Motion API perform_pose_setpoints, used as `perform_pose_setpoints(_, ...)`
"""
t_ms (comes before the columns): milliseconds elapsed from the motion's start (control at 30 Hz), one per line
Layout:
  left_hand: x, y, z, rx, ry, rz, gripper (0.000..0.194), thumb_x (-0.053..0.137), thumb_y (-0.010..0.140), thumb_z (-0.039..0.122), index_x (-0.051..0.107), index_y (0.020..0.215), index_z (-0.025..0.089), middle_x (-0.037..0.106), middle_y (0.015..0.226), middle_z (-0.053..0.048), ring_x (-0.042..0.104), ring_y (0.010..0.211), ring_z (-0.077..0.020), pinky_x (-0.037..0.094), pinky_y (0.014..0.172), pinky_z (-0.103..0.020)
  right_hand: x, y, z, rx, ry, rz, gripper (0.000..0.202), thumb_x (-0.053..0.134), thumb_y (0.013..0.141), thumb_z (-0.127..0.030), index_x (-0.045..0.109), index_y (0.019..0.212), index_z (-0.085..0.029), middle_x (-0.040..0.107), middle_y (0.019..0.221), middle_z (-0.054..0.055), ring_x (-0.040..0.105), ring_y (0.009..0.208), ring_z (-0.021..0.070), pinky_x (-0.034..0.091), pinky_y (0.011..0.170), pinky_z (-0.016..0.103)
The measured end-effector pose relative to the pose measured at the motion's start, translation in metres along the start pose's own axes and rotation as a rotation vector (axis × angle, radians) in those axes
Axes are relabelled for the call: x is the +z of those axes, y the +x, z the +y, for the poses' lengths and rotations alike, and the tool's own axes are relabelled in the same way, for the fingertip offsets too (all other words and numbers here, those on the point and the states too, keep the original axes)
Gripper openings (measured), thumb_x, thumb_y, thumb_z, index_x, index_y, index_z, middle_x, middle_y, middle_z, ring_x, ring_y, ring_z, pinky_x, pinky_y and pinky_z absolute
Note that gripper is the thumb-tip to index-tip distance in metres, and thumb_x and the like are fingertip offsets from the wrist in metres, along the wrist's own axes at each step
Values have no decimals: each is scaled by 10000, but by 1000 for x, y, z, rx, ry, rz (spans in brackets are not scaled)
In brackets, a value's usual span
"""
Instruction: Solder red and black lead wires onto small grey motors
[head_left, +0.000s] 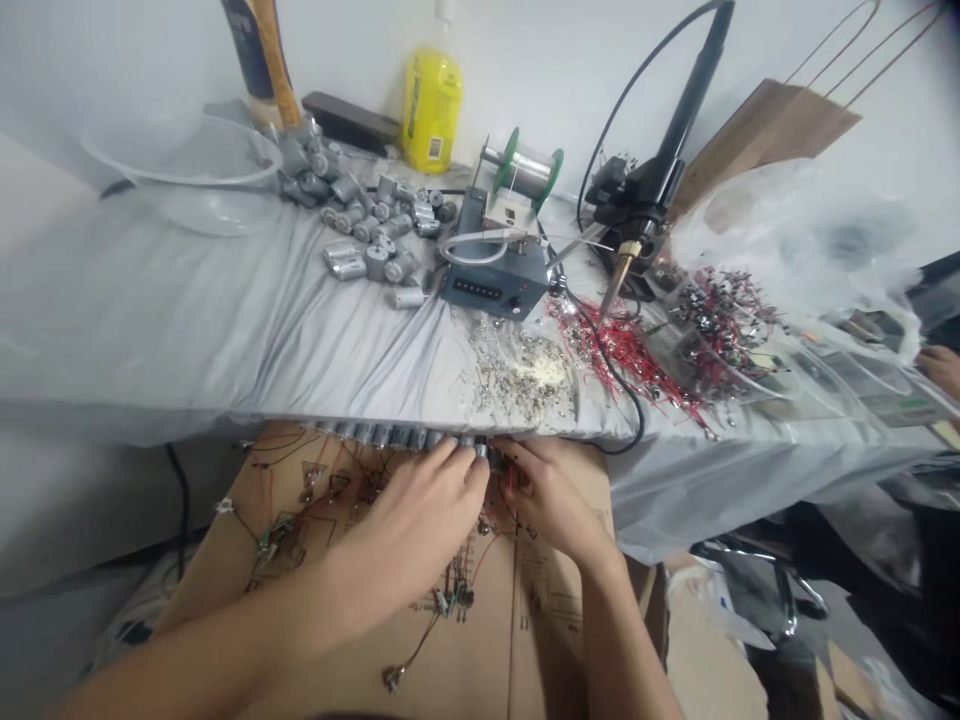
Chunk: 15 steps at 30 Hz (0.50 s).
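- Fingers of the left hand [427, 500] bent close together over the right end of the cylinder row [382, 436]; grip unclear.
- Fingers of the right hand [553, 495] curled beside that end; hold hidden, cannot tell whether closed.
- Forearms slanting in from the lower left and lower right corners, converging.
- Along the cardboard's [480, 660] far edge, just below the surface's [300, 375] near edge: the row, running left to right.
- Bare room at the surface's front left and on the cardboard's near part.
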<state>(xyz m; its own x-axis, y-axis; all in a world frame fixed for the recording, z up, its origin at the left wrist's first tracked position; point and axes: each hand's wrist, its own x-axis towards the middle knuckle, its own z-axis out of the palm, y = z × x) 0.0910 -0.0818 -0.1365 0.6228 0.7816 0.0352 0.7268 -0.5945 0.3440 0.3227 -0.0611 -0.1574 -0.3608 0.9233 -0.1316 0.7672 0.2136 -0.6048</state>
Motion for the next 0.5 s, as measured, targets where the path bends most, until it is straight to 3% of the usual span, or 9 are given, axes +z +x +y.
perform_pose_setpoints(133,12,21,-1,-35,37,0,606,458,871,-109,549,1461,1,607,1472,-275,573,1399,-412,544,1131,-598,1,0,2,-35,3,19,591,625,878,33,625,1436,-165,655,1415,118,626,1307,269,528,1131,496)
perform_pose_setpoints(267,16,28,-7,-41,-4,22,542,451,883,-106,627,1381,20,678,1373,-225,643,1310,-388,533,1151,-588,3,2,6,-58,-8,32,547,641,888,26,649,1402,-160,671,1410,109,628,1320,265,525,1141,493)
perform_pose_setpoints(367,15,26,-10,-51,-47,46,512,439,910,-104,656,1346,53,707,1326,-183,673,1261,-349,567,1125,-539,2,0,5,-70,-34,38,524,631,892,17,673,1381,-170,680,1423,105,633,1326,254,518,1153,450)
perform_pose_setpoints(500,11,8,-12,-91,-72,106,490,492,1008,-14,567,1481,90,647,1454,-172,634,1321,-333,566,1142,-532,-11,-19,-8,-22,-122,121,461,561,971,-62,676,1395,-199,697,1384,102,692,1198,253,566,1016,386)
